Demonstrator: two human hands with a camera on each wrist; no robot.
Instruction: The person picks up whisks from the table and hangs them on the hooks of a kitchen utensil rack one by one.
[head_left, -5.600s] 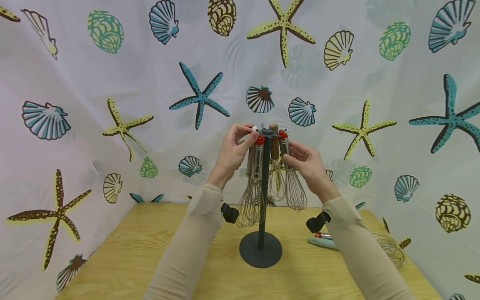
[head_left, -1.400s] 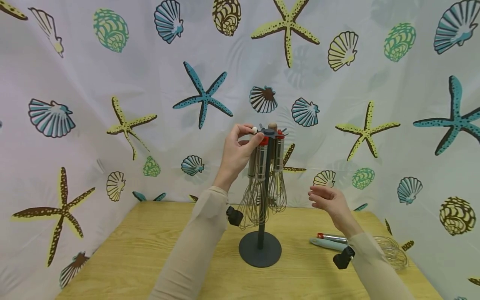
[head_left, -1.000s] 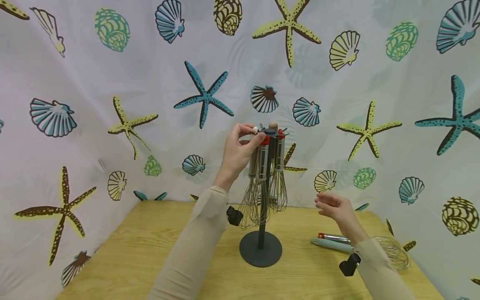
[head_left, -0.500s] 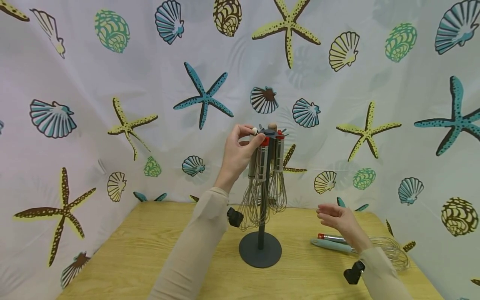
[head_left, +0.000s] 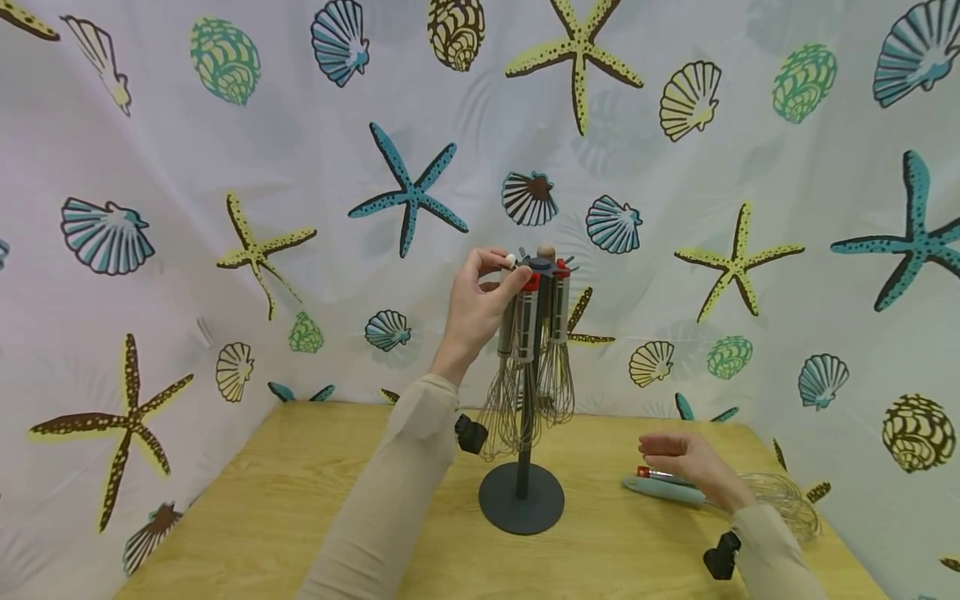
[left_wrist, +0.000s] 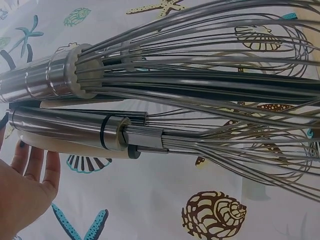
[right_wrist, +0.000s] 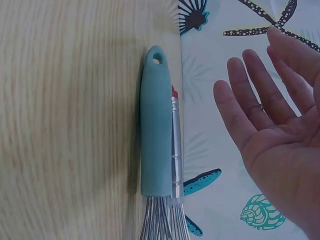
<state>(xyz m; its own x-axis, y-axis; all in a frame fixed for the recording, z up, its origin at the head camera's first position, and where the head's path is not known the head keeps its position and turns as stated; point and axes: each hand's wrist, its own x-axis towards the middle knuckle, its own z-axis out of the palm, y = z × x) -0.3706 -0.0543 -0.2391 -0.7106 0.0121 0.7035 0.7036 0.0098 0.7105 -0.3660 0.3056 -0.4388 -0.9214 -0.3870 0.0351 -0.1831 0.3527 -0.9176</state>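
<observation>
In the head view my left hand (head_left: 480, 296) pinches the top of a dark whisk stand (head_left: 522, 467) at its left hooks, the thumb beside a red-capped steel whisk (head_left: 527, 325). Its fingers reach behind the hanging handles in the left wrist view, where a steel-handled whisk (left_wrist: 65, 127) hangs near them. My right hand (head_left: 693, 462) is low on the right, holding nothing, its fingers extended. It hovers over a whisk with a light blue handle (right_wrist: 156, 125) and a red-tipped steel whisk (right_wrist: 176, 150), both lying side by side on the table.
Another red-capped whisk (head_left: 559, 308) and a wooden-handled one (head_left: 546, 252) hang on the stand's far and right sides. The wooden table (head_left: 315, 500) ends at a white curtain (head_left: 285, 167) printed with shells and starfish.
My right hand let go of the red-capped whisk hanging at the stand's right, then moved right and down toward the whisks on the table. My left hand has stayed at the stand's top.
</observation>
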